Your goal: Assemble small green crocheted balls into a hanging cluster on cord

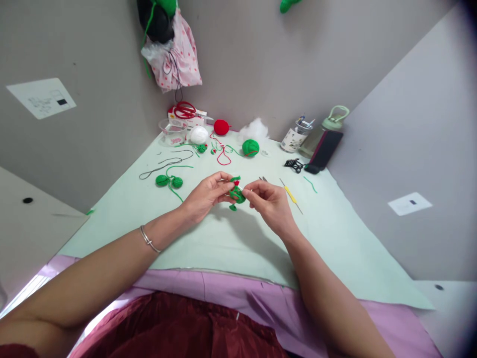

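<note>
Above the middle of the table, my left hand is closed on a small green crochet piece with a bit of red at its top. A small green end hangs below the piece. My right hand pinches close against its right side, where a thin whitish bit shows between the fingertips; I cannot make out what it is. Just right of that hand lies a crochet hook with a yellow handle. Metal tips, partly hidden, show behind my right fingers.
Two green crochet balls with yarn tails lie at left. Toward the back are red yarn, white yarn, green yarn, white stuffing and red-handled scissors. A pen cup, bottle and phone stand at right.
</note>
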### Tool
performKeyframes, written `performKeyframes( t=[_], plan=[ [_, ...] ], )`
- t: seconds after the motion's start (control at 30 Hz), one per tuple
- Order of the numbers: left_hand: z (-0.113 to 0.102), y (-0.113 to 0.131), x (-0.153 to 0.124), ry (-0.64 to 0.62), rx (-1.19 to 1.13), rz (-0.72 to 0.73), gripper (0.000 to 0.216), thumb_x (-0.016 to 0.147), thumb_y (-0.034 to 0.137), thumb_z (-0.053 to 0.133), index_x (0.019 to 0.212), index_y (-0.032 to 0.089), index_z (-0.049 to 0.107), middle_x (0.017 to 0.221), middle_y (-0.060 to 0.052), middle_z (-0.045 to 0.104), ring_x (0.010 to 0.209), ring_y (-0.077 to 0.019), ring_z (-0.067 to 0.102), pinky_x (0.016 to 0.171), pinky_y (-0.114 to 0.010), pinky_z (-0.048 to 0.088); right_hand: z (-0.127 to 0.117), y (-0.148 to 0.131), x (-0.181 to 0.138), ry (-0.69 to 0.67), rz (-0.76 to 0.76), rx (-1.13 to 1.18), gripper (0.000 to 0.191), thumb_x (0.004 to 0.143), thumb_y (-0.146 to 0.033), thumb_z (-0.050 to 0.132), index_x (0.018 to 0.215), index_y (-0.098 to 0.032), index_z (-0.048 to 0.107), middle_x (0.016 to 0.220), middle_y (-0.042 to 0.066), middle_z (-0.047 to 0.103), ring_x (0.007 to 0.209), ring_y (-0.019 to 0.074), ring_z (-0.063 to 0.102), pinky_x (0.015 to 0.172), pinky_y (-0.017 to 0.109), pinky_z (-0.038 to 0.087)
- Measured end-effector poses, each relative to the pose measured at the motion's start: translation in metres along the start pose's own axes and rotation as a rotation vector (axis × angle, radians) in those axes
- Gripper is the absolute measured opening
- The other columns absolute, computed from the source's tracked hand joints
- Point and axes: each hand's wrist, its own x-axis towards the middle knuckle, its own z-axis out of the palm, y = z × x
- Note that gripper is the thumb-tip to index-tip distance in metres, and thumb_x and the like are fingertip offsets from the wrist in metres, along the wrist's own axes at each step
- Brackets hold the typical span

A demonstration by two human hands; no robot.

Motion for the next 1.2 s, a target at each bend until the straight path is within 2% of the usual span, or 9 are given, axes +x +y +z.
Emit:
performKeyframes(
  t=[0.37,0.7,0.87,1.03,1.2],
  plan=[
    [-0.0021,0.0016,0.0008,-0.031,-0.103,-0.025,0.020,0.085,0.027,0.070,0.097,0.016,0.057,0.083,0.000,0.067,0.078,-0.0118,0.068,0.078,-0.026,0.055,-0.0013,-0.0059,-0.0028,-0.003,-0.035,0.050,0.022,0.083,-0.040,0.070,0.079,-0.018,0.070,0.056,-0.002,0.057,0.052,0.0107,0.050,0.050,0.024,0.037],
    [-0.0025,-0.0010,0.0012,-0.046,-0.057,0.025,0.024,0.086,0.030,0.070,0.099,0.017,0.057,0.084,0.000,0.067,0.077,-0.0122,0.068,0.079,-0.028,0.056,0.0004,-0.0074,-0.0026,0.000,-0.014,0.012,0.023,0.083,-0.039,0.067,0.078,-0.017,0.068,0.054,-0.003,0.054,0.050,0.0096,0.046,0.048,0.023,0.034],
    [-0.0004,-0.0024,0.0004,-0.010,-0.026,0.065,0.024,0.083,0.029,0.073,0.096,0.017,0.057,0.081,0.002,0.067,0.075,-0.0120,0.068,0.076,-0.028,0.056,0.0012,-0.0074,-0.0032,-0.003,-0.003,0.018,0.023,0.082,-0.039,0.068,0.077,-0.017,0.068,0.053,-0.003,0.053,0.049,0.0095,0.046,0.048,0.023,0.034],
    [0.0017,-0.0037,-0.0006,-0.010,-0.001,0.039,0.026,0.081,0.031,0.074,0.092,0.017,0.056,0.079,0.001,0.069,0.075,-0.0140,0.070,0.077,-0.030,0.056,0.0040,-0.0082,-0.0041,0.006,0.005,0.085,0.023,0.081,-0.039,0.068,0.075,-0.018,0.066,0.055,-0.002,0.056,0.052,0.0106,0.049,0.049,0.023,0.037],
    [0.0027,-0.0018,-0.0008,-0.017,-0.038,0.027,0.028,0.080,0.030,0.076,0.089,0.016,0.053,0.083,-0.001,0.071,0.074,-0.0130,0.070,0.077,-0.029,0.056,0.0027,-0.0057,-0.0009,0.013,-0.026,0.126,0.021,0.081,-0.038,0.070,0.075,-0.018,0.068,0.059,-0.002,0.056,0.053,0.0096,0.046,0.051,0.025,0.036]
  ],
)
